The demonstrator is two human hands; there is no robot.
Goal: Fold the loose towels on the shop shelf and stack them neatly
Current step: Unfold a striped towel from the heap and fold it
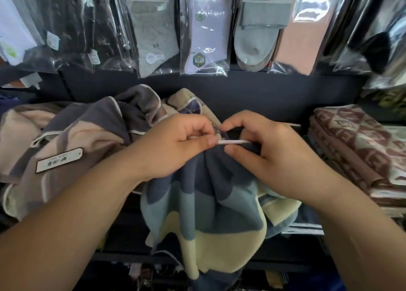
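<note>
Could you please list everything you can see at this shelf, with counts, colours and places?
blue-and-cream towel: one, navy, teal and cream bands with white edging, hanging at centre front from both hands
loose towels: one bunched heap, count unclear, grey, pink and beige, on the shelf at left
paper tag: one, white with dark print, lying on the heap at left
folded towels: one stack, brown and cream pattern, on the shelf at right
sock packs: several, black, grey, white and pink, in clear bags hanging along the top
left hand: one, pinching the held towel's white edge, centre
right hand: one, pinching the same edge, just right of the left hand
</note>
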